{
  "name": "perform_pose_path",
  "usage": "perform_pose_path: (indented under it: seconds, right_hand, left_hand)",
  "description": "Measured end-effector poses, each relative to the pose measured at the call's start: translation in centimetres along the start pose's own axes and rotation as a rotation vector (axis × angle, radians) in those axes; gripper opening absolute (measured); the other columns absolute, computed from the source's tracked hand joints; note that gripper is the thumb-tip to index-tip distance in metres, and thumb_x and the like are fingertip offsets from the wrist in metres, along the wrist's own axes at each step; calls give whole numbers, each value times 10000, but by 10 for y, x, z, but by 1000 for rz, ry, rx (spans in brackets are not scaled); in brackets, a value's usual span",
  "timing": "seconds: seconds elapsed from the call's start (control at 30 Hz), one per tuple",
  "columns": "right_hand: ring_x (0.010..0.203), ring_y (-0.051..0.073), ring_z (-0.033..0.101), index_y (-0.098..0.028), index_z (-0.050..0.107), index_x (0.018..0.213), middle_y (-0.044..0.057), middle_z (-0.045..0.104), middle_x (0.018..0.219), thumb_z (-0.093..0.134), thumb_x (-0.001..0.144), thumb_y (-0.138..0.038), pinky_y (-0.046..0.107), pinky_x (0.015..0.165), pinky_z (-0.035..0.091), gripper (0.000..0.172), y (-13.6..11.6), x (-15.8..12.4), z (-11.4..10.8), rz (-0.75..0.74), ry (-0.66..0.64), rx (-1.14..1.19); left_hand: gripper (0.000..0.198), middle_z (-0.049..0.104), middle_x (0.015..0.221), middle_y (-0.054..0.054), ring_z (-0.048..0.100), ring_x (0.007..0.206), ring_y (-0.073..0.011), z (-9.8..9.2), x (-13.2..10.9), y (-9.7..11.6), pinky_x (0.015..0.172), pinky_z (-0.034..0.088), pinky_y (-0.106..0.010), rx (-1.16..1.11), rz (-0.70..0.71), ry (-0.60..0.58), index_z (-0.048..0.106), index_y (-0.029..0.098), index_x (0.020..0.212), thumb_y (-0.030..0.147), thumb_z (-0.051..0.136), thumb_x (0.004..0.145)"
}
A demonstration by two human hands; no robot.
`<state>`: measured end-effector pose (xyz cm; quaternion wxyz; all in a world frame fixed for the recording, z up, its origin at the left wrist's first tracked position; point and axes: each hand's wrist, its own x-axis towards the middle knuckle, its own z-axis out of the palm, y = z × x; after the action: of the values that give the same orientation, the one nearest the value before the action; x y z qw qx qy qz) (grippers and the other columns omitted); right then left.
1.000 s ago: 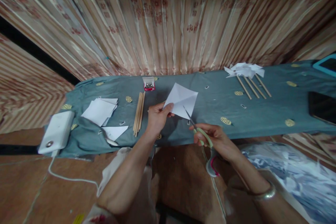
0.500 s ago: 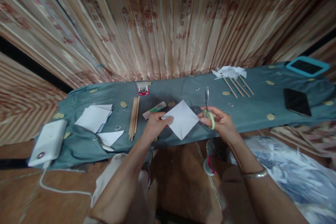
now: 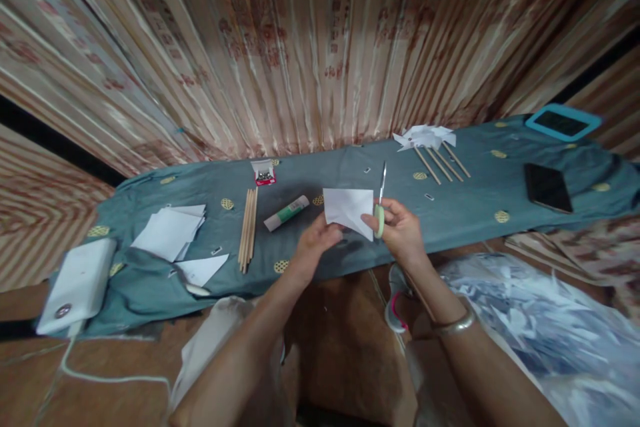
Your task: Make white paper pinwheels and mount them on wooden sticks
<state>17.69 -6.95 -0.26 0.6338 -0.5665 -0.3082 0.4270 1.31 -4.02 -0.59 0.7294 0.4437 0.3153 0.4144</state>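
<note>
A white sheet of paper (image 3: pixel 350 205) is held between both hands above the near middle of the table. My left hand (image 3: pixel 319 240) grips its lower left side, fingers closed. My right hand (image 3: pixel 400 227) pinches the right edge under the thumb and also holds green-handled scissors (image 3: pixel 381 210), blades pointing up and away. Just left of the paper lies a glue stick (image 3: pixel 287 213) on the cloth. Further left is a bundle of wooden sticks (image 3: pixel 248 230). Behind them stands an open red box (image 3: pixel 264 175) of small metal pieces.
On the green tablecloth (image 3: pixel 310 173) lie stacked white papers (image 3: pixel 170 232), a cut paper triangle (image 3: pixel 204 268) and a white device with a cable (image 3: pixel 80 283) at left. Paper pinwheels (image 3: pixel 425 137), a black phone (image 3: pixel 547 187) and a blue-framed tablet (image 3: pixel 563 123) lie right. A plastic bag (image 3: pixel 540 320) sits below.
The paper, earlier a diamond with a corner upward, is now turned with a straight edge on top and its lower part bent. The scissors came along in my right hand.
</note>
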Motion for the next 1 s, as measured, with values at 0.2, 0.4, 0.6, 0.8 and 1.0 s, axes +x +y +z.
perform_pose_path:
  seconds: [0.2, 0.4, 0.6, 0.8, 1.0]
  right_hand:
    - [465, 114, 541, -231, 558, 878, -95, 615, 530, 859, 465, -363, 242, 482, 419, 527, 3, -6, 25, -18, -41, 66]
    - [532, 135, 583, -225, 569, 926, -48, 671, 638, 837, 509, -394, 265, 526, 463, 524, 0, -7, 39, 27, -74, 108]
    - [563, 126, 565, -220, 596, 932, -44, 654, 661, 832, 538, -398, 254, 539, 448, 493, 4, -6, 42, 47, -149, 114]
    - [622, 120, 535, -192, 631, 936, -3, 655, 701, 764, 653, -491, 229, 536, 392, 432, 8, -19, 18, 66, -334, -130]
    - [662, 130, 567, -184, 655, 972, 13, 663, 773, 749, 684, -499, 243, 603, 426, 437, 12, -38, 1, 158, -642, -257]
  left_hand:
    - [276, 671, 725, -8, 601, 699, -141, 15, -1, -12, 711, 469, -280, -12, 22, 244, 631, 159, 747, 321, 787, 588]
    - [230, 672, 702, 6, 583, 625, -125, 9, 6, -4, 612, 460, -246, -101, 14, 351, 662, 150, 757, 228, 726, 551]
    - [482, 718, 982, -62, 652, 801, -180, 0, 15, 0, 673, 510, -271, -84, 29, 404, 657, 159, 994, 278, 798, 548]
    - [486, 717, 987, -72, 661, 831, -203, -14, 25, 14, 665, 522, -287, -101, 83, 467, 656, 153, 984, 296, 816, 548]
    - [440, 729, 927, -64, 667, 811, -204, -16, 31, 14, 706, 523, -306, -81, 98, 484, 681, 143, 917, 303, 824, 533]
